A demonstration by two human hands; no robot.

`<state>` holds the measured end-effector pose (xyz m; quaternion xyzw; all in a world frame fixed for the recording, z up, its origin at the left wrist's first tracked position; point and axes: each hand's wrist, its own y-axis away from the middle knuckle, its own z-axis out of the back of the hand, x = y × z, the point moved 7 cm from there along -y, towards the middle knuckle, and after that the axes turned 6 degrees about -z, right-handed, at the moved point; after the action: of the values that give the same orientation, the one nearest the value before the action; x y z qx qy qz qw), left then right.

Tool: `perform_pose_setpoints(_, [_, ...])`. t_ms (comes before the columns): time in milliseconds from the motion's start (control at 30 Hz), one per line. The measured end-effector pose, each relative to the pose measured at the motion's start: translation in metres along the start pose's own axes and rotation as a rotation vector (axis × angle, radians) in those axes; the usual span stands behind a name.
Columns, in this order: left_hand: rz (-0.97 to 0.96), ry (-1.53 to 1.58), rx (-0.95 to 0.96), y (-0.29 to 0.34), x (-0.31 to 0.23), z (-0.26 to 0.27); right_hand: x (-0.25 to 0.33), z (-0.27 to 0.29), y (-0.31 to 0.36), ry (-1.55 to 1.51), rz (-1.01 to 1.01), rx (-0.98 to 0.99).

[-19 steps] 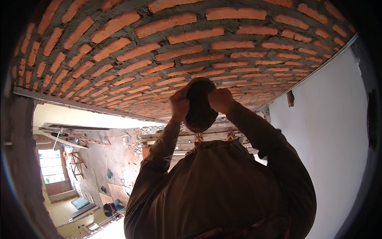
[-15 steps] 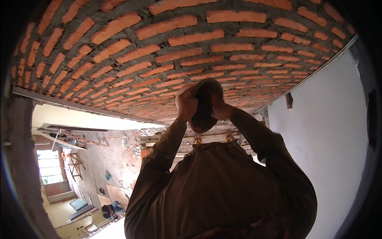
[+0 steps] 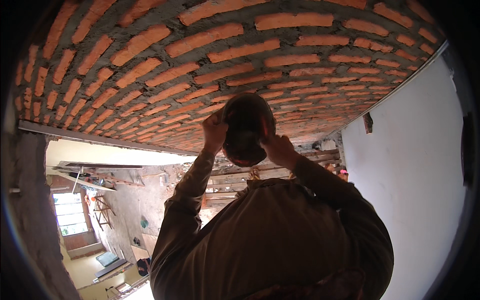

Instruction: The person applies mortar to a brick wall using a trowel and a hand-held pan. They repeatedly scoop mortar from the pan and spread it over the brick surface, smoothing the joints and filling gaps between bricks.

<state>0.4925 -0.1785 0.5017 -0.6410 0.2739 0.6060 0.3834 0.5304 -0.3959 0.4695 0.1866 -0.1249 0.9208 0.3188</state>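
Note:
Between my two hands, in front of the brick wall, is a dark hollow hat [image 3: 246, 120]; its opening faces me and its inside is in deep shadow. My left hand [image 3: 215, 134] is closed on the left rim. On the lower right rim my right hand [image 3: 280, 150] grips with bent fingers. Whether the hat is soft or hard I cannot tell.
A red brick wall [image 3: 295, 20] with grey mortar rises ahead. Wooden planks [image 3: 225, 186] lie below, by my feet. A smooth white wall [image 3: 410, 175] stands at right. Lower left is a room with a window [image 3: 70, 214] and a wooden trestle [image 3: 102, 210].
The hat has shifted slightly left and turned its opening more toward me. My hands have moved further apart, the left one outward and the right one lower on the rim.

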Motion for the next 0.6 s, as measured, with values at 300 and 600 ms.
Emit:
perform_pose_setpoints(300, [-0.093,-0.749,0.279,-0.031,0.008,-0.055,-0.038,0.077,-0.033,0.257,-0.084,0.102])
perform_pose_setpoints(600, [-0.234,-0.56,0.356,-0.016,0.027,-0.102,-0.059,-0.016,-0.019,0.064,0.005,-0.082])
